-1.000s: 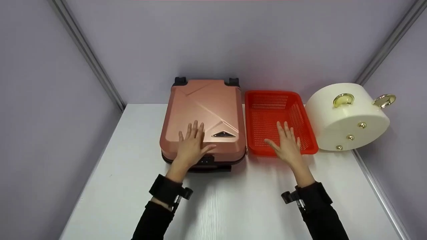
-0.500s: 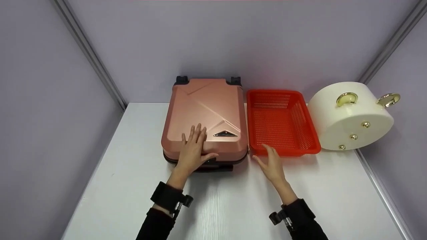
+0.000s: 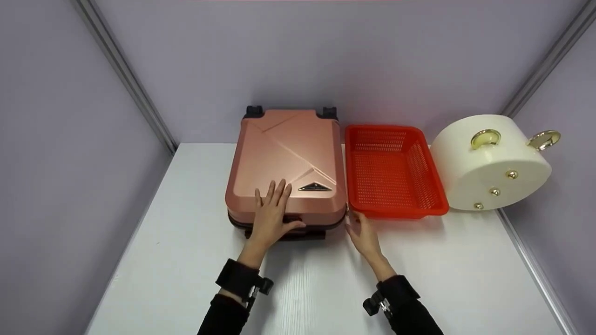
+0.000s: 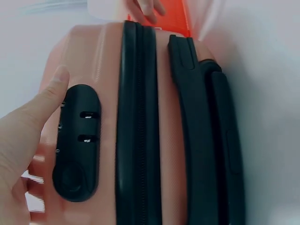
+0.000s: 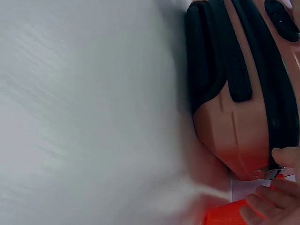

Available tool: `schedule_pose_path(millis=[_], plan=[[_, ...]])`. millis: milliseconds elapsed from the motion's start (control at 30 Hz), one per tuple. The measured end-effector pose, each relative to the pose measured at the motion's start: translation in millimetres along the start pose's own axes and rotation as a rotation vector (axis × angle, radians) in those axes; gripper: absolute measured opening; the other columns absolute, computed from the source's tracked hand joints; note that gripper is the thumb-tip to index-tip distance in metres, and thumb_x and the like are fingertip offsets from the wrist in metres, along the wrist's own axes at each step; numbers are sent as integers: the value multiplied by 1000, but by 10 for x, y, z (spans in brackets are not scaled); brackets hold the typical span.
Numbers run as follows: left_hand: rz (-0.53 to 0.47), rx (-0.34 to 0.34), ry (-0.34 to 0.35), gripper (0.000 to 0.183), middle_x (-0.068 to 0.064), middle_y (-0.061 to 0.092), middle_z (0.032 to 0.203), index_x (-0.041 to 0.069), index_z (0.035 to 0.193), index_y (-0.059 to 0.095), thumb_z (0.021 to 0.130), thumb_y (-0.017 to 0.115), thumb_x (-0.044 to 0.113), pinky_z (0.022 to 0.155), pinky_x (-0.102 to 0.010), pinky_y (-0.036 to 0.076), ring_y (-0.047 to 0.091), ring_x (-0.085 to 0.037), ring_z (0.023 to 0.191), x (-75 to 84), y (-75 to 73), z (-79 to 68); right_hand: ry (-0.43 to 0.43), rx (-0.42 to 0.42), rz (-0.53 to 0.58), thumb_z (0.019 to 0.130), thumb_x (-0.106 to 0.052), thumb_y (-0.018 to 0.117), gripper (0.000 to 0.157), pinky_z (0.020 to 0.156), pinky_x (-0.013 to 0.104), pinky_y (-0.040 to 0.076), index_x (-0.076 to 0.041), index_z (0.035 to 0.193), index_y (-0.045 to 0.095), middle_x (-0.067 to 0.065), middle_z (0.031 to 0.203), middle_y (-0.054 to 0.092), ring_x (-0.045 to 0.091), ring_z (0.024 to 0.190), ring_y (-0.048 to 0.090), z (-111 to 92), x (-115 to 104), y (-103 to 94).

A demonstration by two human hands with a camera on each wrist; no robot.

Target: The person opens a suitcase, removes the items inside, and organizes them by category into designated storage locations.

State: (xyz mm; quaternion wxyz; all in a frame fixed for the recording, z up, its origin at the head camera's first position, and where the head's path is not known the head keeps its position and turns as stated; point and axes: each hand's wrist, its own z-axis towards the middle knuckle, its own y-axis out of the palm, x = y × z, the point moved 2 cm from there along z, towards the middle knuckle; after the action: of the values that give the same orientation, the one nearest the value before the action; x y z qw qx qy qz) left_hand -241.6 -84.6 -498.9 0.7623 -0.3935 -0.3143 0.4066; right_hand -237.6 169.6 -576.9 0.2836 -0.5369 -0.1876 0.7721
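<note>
Fingers, left hand [image 3: 270,221]: straight and spread apart, resting over the near edge of the suitcase [image 3: 288,153]; thumb beside its black lock [image 4: 77,140].
Fingers, right hand [image 3: 365,237]: thumb and fingers apart at the suitcase's near right corner, around the zip pull [image 5: 272,174]; contact with it cannot be determined.
Suitcase: pink, lying flat on the surface [image 3: 186,279]; wheels [image 3: 254,111] at its far end, black handle [image 4: 201,131] on its near side.
Red basket [image 3: 396,213]: just beside the suitcase's right side.
White pot [image 3: 470,163]: right of the suitcase, past the basket; tipped over, gold-coloured feet facing the person.
</note>
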Motion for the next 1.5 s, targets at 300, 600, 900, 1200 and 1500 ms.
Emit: schedule_pose_path(millis=[300,600,900,1200,1500], plan=[[-43,17,-30,98,-11,25,143,8,138,31,63,64,61,98,-58,3,17,-31,131,9,41,-7,55,56,32,80,3,59,29,80,43,43,6,108,54,21,98,60,33,91,57,96,14,170],[-19,43,-25,95,-10,27,142,9,137,32,65,63,62,99,-57,5,19,-30,130,-6,53,-7,21,144,30,80,7,56,13,71,41,47,7,93,59,21,86,62,32,78,60,145,1,214],[3,80,-3,94,-10,27,142,9,137,32,66,60,64,99,-56,8,20,-29,130,-22,67,-19,-51,169,0,82,4,57,7,57,37,47,4,87,62,13,73,64,23,65,60,116,20,167],[3,95,-1,94,-10,28,141,8,137,33,65,61,62,99,-56,10,22,-30,129,-15,60,-22,-78,129,-52,83,4,56,8,53,35,47,5,87,62,10,68,62,20,60,59,30,-12,122],[15,83,-12,94,-10,28,141,9,137,33,66,60,63,99,-56,9,21,-29,130,-5,63,-22,-73,100,-61,83,4,56,7,50,32,46,4,87,62,9,67,61,19,58,58,-81,-58,116]])
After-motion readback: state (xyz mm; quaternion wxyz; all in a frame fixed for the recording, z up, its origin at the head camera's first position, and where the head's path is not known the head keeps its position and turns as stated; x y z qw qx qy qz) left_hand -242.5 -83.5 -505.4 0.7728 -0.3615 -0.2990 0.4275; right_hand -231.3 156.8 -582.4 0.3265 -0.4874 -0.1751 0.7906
